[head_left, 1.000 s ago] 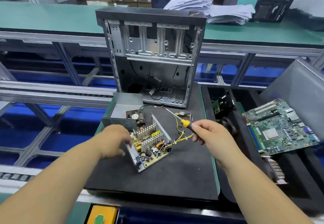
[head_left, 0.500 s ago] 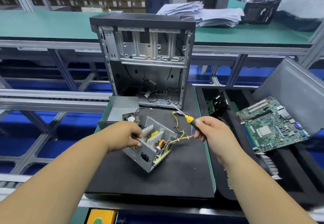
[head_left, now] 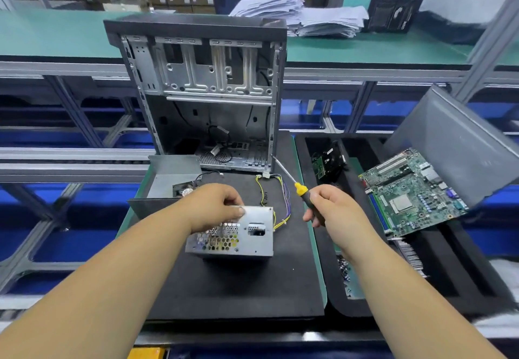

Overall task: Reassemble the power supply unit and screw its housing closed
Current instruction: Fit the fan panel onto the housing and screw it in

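Since a moment ago, we see the power supply [head_left: 241,235] tipped, perforated wall up, on the black mat [head_left: 238,283]. Our left hand [head_left: 216,207] grips its top edge; our right hand [head_left: 331,207] clasps the screwdriver [head_left: 302,190].

Grey honeycomb-vented PSU [head_left: 247,235], yellow/black screwdriver [head_left: 304,191], green mobo [head_left: 410,190]

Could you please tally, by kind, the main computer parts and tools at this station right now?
Computer case: 1
Power supply: 1
Housing cover: 1
Motherboard: 1
Small card: 1
Screwdriver: 1
Total: 6
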`<state>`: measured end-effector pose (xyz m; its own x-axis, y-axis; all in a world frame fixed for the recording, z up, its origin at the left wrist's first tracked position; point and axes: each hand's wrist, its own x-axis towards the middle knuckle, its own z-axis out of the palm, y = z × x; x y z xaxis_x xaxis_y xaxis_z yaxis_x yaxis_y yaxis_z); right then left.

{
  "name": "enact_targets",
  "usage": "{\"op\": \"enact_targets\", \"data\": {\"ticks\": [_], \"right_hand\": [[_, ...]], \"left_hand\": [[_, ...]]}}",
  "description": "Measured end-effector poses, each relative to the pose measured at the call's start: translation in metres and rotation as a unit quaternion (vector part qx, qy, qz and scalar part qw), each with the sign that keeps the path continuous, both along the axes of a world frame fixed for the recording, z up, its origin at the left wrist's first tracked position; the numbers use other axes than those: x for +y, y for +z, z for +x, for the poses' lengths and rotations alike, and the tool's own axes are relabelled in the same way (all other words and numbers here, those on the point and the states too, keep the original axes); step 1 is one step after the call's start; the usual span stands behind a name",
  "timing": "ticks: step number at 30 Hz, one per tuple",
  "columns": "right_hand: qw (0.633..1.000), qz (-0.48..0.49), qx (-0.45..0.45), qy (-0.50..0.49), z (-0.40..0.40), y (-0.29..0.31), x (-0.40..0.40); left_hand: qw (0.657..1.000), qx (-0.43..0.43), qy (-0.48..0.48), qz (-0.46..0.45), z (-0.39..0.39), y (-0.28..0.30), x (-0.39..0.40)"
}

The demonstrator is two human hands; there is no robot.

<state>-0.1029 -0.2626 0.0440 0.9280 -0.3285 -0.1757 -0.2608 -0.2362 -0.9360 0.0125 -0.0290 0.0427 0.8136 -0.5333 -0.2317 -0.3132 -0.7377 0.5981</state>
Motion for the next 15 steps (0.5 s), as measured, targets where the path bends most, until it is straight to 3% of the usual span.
{"op": "enact_targets", "data": {"ticks": [7,15], "right_hand": [[0.997,0.027,0.061,-0.025,0.023,-0.028,0.019],[0.985,0.123,0.117,-0.038,0.033,-0.037,0.044]], "left_hand": [[0.996,-0.033,-0.026,0.073,0.024,-0.013,-0.016],[0.980,0.072,-0.142,0.122,0.059,-0.001,-0.025]]}}
